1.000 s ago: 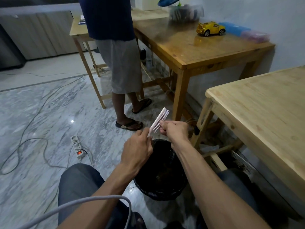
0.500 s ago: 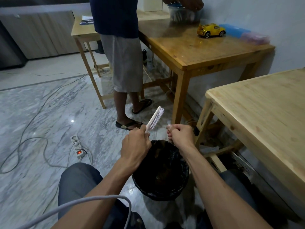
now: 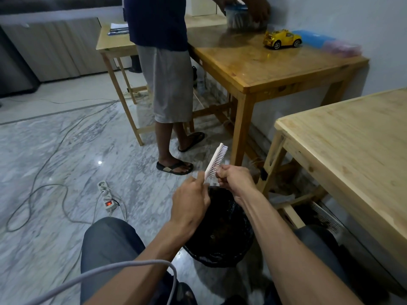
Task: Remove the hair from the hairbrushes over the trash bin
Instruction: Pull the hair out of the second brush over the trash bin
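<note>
While we sit over the floor, a power strip (image 3: 106,197) with its red switch lit lies at far left among loose cables (image 3: 39,190), well apart from the work. Moving right, our left hand (image 3: 191,202) has its fingers curled shut around the handle of the white hairbrush (image 3: 216,160), holding it tilted up and away with the bristles facing right. Half a second ago our right hand hung clear of the brush with a gap between them; now our right hand (image 3: 234,180) is back at the lower bristles, fingertips (image 3: 220,173) pinched together right at the bristle row. We cannot tell whether any hair sits in that pinch, it's too fine to see. We judge this as one more pull in a repeating pluck cycle, so the brush isn't clean yet. Below both hands the black trash bin (image 3: 222,254) sits between our knees; the brush head is up over its far rim, so dropped hair should mostly land inside. Further right a second person (image 3: 163,62) stands at a wooden table (image 3: 275,71) carrying a yellow toy car (image 3: 282,38), and a paler table (image 3: 352,150) fills the right edge.
</note>
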### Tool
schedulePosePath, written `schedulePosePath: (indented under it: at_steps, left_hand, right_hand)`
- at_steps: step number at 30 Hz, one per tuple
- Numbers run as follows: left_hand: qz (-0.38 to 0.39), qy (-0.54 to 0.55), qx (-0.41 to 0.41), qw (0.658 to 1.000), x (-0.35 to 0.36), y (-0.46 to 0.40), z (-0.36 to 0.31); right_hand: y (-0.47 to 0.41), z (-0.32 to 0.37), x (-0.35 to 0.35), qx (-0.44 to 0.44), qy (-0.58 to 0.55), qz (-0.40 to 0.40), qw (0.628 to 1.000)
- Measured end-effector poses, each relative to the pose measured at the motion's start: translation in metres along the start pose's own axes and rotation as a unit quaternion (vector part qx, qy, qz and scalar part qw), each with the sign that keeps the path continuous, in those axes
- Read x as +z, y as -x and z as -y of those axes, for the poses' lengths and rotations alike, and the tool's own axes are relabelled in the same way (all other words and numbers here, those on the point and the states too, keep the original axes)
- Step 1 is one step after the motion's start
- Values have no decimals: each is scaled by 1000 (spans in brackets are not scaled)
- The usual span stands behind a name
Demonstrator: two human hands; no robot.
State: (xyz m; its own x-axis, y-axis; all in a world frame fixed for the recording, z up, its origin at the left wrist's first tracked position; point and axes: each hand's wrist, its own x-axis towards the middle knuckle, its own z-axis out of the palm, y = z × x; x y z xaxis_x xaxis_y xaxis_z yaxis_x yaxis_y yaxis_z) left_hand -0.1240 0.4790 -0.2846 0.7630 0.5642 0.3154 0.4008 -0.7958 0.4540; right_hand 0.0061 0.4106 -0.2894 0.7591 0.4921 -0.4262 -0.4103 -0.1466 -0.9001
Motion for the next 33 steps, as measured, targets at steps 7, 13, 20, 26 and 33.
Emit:
schedulePosePath:
  at_steps: [7,13,20,26,33]
  left_hand:
    - [91,360,-255,893,-11,-23,8]
    - [75,224,-129,963,-21,-37,15]
    - [66,113,-35,991,-26,-37,12]
    - [102,173,-8,980,-30,-36,7]
    - [105,190,41,975,-39,-37,11]
  right_hand:
    - [-4,-4,-28,-52,141,38,988]
    - [0,-10,-30,-24,202,43,978]
    - [14,14,-25,61,251,73,963]
    - [11,23,-32,-12,22,158,987]
    - [7,11,-26,-66,11,175,982]
